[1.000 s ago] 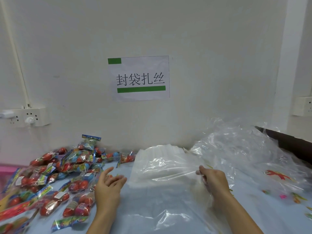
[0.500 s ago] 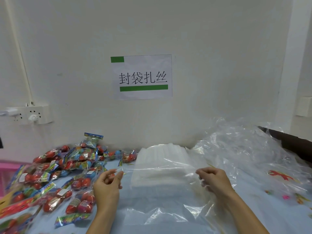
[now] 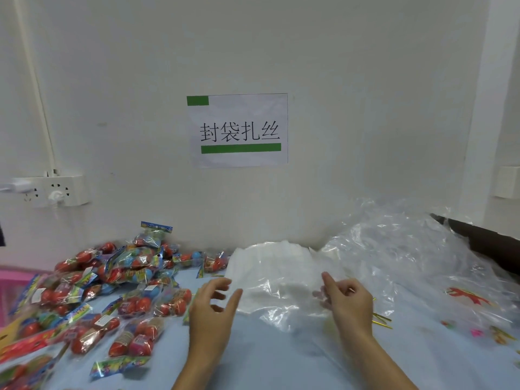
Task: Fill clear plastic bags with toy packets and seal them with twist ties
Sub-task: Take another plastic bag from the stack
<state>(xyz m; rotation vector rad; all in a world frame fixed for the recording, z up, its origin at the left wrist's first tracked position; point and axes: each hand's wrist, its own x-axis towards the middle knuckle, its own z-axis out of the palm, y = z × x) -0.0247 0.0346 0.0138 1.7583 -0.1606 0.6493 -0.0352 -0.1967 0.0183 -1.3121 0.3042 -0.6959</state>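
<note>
I see a white wall [image 3: 365, 108] filling the far half, with a paper sign [image 3: 239, 130] taped at center and a socket strip [image 3: 56, 190] at left; its left end is cut off by the frame. The table [image 3: 281, 361] has a pale blue cover, and its left and near edges run out of view. On the right a big heap of crumpled clear film [image 3: 408, 263] hides whatever is under it; a red print shows dimly through at far right. A dark edge behind the heap is half covered, so I can't tell what it is. At left is a pile of toy packets [image 3: 112, 285], blurred toward the near-left corner, with a pink thing beside it cut off at the frame edge. At center is a stack of bags [image 3: 275, 266] with a loose clear bag [image 3: 281, 308] lying over its near side; the bag's outline is hard to trace against the stack.

The left hand [image 3: 213, 308] is released, fingers spread and relaxed, with the bag's left edge just beside its fingertips; I can't tell if they touch. The right hand [image 3: 349, 302] has its fingers curled at the bag's right edge, and it looks to be pinching the film, though glare blurs the contact. A few twist ties [image 3: 381, 319] lie just right of that hand, partly hidden by it.
</note>
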